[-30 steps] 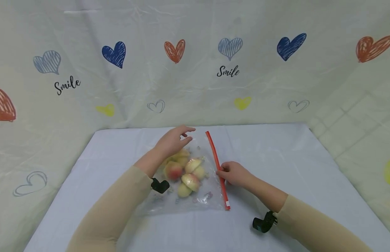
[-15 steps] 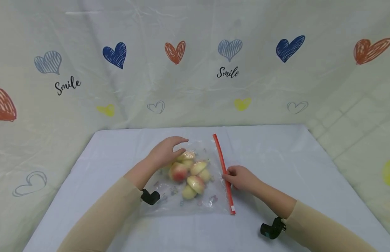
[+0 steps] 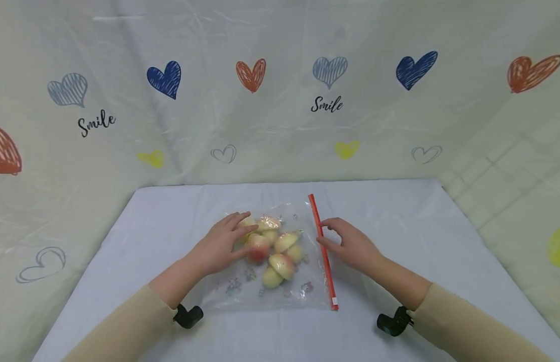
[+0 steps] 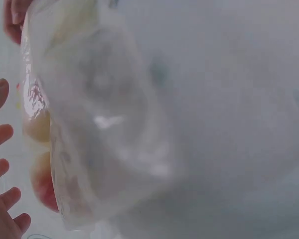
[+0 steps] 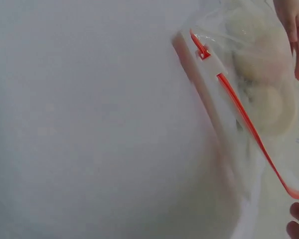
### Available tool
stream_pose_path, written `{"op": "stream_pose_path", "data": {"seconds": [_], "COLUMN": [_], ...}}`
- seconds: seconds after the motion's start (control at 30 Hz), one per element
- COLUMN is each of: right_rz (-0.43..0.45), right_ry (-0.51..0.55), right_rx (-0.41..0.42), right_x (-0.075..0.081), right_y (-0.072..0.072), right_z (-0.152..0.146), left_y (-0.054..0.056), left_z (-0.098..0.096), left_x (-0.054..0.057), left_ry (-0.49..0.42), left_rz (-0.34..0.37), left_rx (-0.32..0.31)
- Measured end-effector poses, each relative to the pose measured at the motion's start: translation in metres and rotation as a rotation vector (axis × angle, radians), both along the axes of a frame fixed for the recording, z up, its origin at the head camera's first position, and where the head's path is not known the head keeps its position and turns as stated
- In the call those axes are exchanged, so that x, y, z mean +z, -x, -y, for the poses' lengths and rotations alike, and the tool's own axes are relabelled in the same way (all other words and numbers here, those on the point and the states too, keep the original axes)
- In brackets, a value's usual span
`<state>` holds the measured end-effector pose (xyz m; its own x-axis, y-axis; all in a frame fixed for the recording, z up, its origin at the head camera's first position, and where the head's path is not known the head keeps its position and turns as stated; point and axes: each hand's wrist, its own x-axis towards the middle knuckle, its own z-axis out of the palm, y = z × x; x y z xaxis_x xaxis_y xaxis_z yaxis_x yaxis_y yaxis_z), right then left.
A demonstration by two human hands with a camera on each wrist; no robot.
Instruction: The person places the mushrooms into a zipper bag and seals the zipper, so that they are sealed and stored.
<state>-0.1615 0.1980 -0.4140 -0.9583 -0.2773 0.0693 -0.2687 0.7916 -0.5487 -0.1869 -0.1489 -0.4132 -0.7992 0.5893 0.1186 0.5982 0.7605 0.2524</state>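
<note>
A clear zip bag [image 3: 280, 296] printed with small faint figures lies on the white table. Through its film show several peaches [image 3: 282, 265], yellow with red blushes. A red zip strip [image 3: 327, 274] edges its right side, with a white slider [image 5: 212, 62] near the end closer to me. My left hand [image 3: 221, 244] is over the bag's left part, fingers spread and nothing gripped. By the strip's upper half is my right hand [image 3: 354, 246], its thumb and forefinger parted, fingertips at the strip. Whether they touch it is unclear.
The table [image 3: 397, 216] is covered by a smooth white cloth. Behind it hangs a pale backdrop [image 3: 280, 125] printed with hearts and the word Smile. A black wrist camera [image 3: 188, 317] sits on the left wrist, another wrist camera [image 3: 393, 322] on the right.
The bag has shifted slightly right. My left hand has come down and left from the bag's far edge. My right hand has let go of the strip, its thumb and forefinger now parted.
</note>
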Motion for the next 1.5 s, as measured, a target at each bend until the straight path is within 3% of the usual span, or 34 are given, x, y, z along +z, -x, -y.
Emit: {"op": "stream_pose_path", "data": {"seconds": [0.13, 0.23, 0.37, 0.47, 0.7, 0.87, 1.1, 1.5], "right_rz": [-0.124, -0.162, -0.140, -0.107, -0.049, -0.024, -0.027, -0.070], "right_ry": [-0.107, -0.212, -0.319, -0.358, -0.363, -0.365, -0.368, -0.356], "right_rx": [0.240, 0.403, 0.498, 0.498, 0.451, 0.422, 0.411, 0.384], "right_x": [0.000, -0.004, -0.006, -0.007, -0.008, -0.010, -0.014, -0.017], "right_y": [0.005, 0.008, 0.012, 0.014, 0.016, 0.017, 0.012, 0.008], "right_z": [0.012, 0.024, 0.039, 0.045, 0.054, 0.054, 0.049, 0.048], "left_y": [-0.007, -0.010, -0.010, -0.009, -0.002, -0.005, -0.009, -0.012], "left_z": [-0.001, -0.004, -0.009, -0.014, -0.024, -0.024, -0.019, -0.012], "left_x": [-0.004, -0.007, -0.010, -0.011, -0.007, -0.008, -0.018, -0.017], "left_ry": [0.030, 0.077, 0.127, 0.135, 0.122, 0.143, 0.141, 0.103], "left_rz": [0.010, 0.027, 0.044, 0.059, 0.104, 0.116, 0.082, 0.070], "left_rx": [-0.017, -0.028, -0.047, -0.044, 0.037, 0.055, -0.005, -0.033]}}
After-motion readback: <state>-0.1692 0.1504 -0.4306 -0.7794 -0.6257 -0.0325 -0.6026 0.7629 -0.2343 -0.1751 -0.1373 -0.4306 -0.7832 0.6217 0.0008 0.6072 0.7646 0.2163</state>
